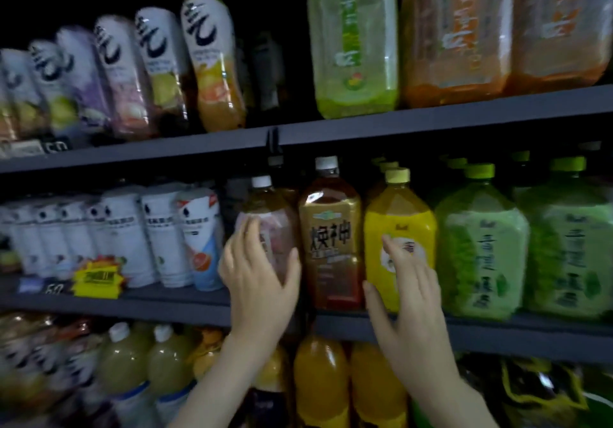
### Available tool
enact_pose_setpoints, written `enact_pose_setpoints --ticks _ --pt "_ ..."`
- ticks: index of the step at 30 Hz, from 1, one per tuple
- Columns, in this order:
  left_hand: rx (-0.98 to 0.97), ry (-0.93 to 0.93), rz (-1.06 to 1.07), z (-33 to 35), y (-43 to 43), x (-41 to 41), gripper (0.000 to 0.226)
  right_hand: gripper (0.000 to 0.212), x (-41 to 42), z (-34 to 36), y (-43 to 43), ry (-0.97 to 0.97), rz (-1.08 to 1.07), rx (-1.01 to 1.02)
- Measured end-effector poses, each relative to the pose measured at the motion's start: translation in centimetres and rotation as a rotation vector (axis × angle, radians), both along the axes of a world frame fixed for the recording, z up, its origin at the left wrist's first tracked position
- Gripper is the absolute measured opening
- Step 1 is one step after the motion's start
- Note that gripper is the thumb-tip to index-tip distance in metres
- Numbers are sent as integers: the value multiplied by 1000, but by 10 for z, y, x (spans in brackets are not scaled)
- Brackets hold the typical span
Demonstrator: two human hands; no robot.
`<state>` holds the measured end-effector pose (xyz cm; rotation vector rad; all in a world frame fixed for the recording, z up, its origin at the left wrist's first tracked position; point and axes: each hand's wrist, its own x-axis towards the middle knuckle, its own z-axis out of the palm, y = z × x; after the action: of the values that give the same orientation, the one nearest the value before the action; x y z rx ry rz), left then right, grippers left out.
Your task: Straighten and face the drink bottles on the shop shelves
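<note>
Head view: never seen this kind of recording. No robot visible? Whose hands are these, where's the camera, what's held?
There is no robot here. One wide-angle camera sits on a person's head and looks forward and down, so the two bare arms coming up from the bottom edge are the wearer's own. In front are shop shelves of drink bottles. On the middle shelf, the left hand grips a pink-labelled bottle with a white cap. The right hand lies with straight fingers against a yellow bottle, touching rather than gripping it. A brown bottle with a gold label stands between those two. Further left stand white bottles, further right green bottles.
</note>
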<state>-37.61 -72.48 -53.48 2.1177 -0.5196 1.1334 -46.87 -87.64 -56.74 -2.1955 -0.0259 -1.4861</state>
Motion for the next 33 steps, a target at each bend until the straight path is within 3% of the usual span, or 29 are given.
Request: enact_pose_setpoints --ticks 5,9,15,20,23,28,33 --pt "-47 201 -186 32 33 59 70 56 55 35 31 -68 -32 4" --pt "-93 289 -335 52 26 90 59 65 86 76 38 -74 -157 -37" --pt "-92 251 -404 65 23 115 38 41 102 122 28 241 -153 182" --pt "-157 193 -556 57 40 89 22 18 91 125 31 162 -111 198" --pt "-292 123 -540 51 64 67 31 11 81 114 42 11 -55 198" --pt "-407 91 -526 65 115 28 24 19 79 105 71 -99 59 279" --pt "-423 138 -475 70 156 25 43 18 109 116 109 -37 102 349"
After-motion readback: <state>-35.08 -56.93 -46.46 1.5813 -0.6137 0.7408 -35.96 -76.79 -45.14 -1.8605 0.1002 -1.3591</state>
